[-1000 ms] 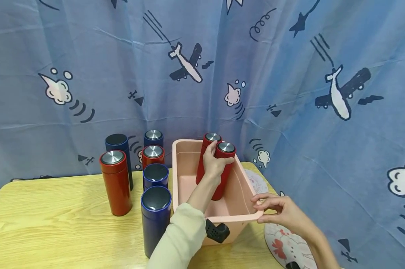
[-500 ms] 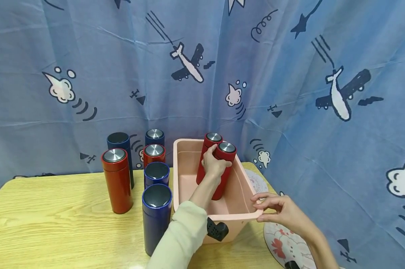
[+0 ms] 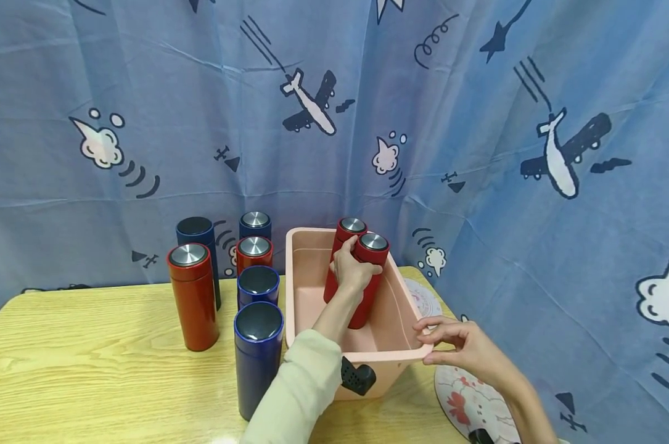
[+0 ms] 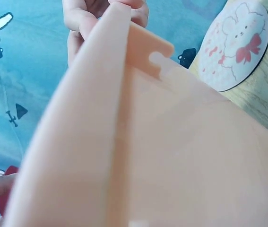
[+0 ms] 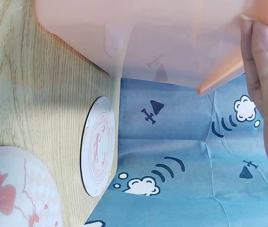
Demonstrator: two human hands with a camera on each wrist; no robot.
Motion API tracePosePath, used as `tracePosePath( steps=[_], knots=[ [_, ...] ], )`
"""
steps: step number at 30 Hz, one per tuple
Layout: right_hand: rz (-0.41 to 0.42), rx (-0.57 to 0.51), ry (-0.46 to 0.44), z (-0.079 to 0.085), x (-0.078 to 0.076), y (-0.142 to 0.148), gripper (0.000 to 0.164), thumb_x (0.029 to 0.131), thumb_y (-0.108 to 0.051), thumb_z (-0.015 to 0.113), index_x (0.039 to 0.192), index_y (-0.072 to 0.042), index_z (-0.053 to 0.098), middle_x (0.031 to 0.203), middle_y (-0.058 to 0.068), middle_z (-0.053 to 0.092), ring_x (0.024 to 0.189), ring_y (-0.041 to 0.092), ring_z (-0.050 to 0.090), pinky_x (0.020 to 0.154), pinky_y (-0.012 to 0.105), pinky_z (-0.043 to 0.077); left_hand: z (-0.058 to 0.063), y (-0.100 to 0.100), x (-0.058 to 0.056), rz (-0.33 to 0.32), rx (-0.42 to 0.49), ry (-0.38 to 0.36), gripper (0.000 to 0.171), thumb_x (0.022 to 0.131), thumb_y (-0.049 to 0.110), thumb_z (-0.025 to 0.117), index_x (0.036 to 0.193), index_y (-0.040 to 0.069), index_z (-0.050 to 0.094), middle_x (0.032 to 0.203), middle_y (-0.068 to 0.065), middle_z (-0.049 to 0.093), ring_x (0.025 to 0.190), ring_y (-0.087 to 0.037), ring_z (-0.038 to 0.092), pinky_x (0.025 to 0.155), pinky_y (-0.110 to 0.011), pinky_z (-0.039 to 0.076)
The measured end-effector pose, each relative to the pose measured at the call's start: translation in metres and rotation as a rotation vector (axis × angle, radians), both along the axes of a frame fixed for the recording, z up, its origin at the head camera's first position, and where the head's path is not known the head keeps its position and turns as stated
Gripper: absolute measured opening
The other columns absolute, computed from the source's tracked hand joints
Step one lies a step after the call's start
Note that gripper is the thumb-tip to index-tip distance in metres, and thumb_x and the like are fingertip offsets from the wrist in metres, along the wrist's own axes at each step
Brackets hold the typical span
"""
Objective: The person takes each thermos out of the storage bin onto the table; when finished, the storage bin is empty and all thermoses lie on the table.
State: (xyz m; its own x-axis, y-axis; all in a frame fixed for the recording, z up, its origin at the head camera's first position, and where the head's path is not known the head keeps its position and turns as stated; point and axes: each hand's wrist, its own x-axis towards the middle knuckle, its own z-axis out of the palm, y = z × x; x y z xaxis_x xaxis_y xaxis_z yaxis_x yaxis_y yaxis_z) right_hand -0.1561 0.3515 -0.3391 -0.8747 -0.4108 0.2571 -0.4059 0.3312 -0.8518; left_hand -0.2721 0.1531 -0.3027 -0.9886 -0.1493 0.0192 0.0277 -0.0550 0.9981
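In the head view a pink plastic bin (image 3: 367, 356) holds two red thermoses near its back right, both with silver-topped lids. My left hand (image 3: 352, 271) reaches in and grips the nearer red thermos (image 3: 367, 302) just under its lid, thumb on the right side, fingers on the left. Behind it stands the other red thermos (image 3: 331, 283), partly covered by that hand. My right hand (image 3: 462, 346) pinches the bin's near right rim corner, thumb below and fingers on top. The left wrist view looks along the bin's rim (image 4: 91, 94); in the right wrist view the fingers (image 5: 266, 66) hold its edge.
Left of the bin, a blue thermos (image 3: 258, 364) stands nearest, with several more blue and red ones behind. A red thermos (image 3: 193, 302) stands farther left. Round printed mats (image 3: 470, 401) lie on the wooden table (image 3: 90, 370) at the right. A blue curtain (image 3: 201, 123) hangs behind.
The head view has shifted slightly. Both hands keep the same holds on the red thermos and the bin's rim.
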Motion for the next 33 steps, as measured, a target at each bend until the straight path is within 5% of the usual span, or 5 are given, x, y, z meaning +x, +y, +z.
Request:
tracePosePath(
  steps=[9, 14, 17, 24, 33],
  knots=[
    [-0.046, 0.059, -0.028, 0.002, -0.002, 0.003, 0.029, 0.079, -0.001, 0.075, 0.104, 0.011, 0.068, 0.119, 0.014, 0.063, 0.107, 0.005, 0.059, 0.077, 0.028, 0.057, 0.022, -0.006, -0.001, -0.1, 0.197, -0.009, 0.074, 0.071, -0.012, 0.074, 0.138, 0.009, 0.052, 0.134, -0.016, 0.051, 0.117, -0.031, 0.05, 0.095, -0.04, 0.049],
    [-0.054, 0.046, -0.03, 0.003, 0.001, 0.005, 0.028, 0.079, 0.001, 0.074, 0.104, 0.011, 0.068, 0.119, 0.006, 0.064, 0.107, 0.005, 0.06, 0.077, 0.027, 0.057, 0.046, -0.007, 0.001, -0.2, 0.262, 0.096, 0.057, 0.078, -0.009, 0.072, 0.131, 0.008, 0.059, 0.134, -0.011, 0.054, 0.12, -0.027, 0.051, 0.097, -0.033, 0.048],
    [-0.052, 0.035, -0.03, 0.002, 0.0, 0.002, 0.027, 0.08, 0.001, 0.074, 0.104, 0.011, 0.069, 0.119, 0.007, 0.063, 0.107, 0.006, 0.06, 0.078, 0.027, 0.056, 0.053, -0.009, -0.008, -0.288, 0.262, 0.205, 0.049, 0.081, -0.007, 0.071, 0.127, 0.005, 0.062, 0.129, -0.01, 0.06, 0.123, -0.023, 0.052, 0.098, -0.029, 0.047],
    [-0.026, -0.015, -0.051, -0.009, -0.006, -0.009, 0.027, 0.08, 0.001, 0.074, 0.104, 0.011, 0.068, 0.12, 0.011, 0.063, 0.111, 0.008, 0.057, 0.079, 0.027, 0.056, 0.036, -0.028, -0.047, -0.592, 0.032, 0.313, 0.042, 0.087, 0.007, 0.07, 0.128, 0.005, 0.061, 0.128, -0.01, 0.061, 0.122, -0.019, 0.055, 0.099, -0.028, 0.045],
    [-0.053, -0.033, -0.045, -0.01, -0.003, 0.002, 0.028, 0.078, 0.003, 0.075, 0.104, 0.013, 0.068, 0.118, 0.003, 0.063, 0.11, 0.009, 0.058, 0.079, 0.027, 0.056, 0.017, -0.026, -0.061, -0.51, 0.052, 0.36, 0.045, 0.087, 0.008, 0.071, 0.13, 0.004, 0.06, 0.128, -0.011, 0.061, 0.12, -0.022, 0.056, 0.099, -0.028, 0.046]
  ],
)
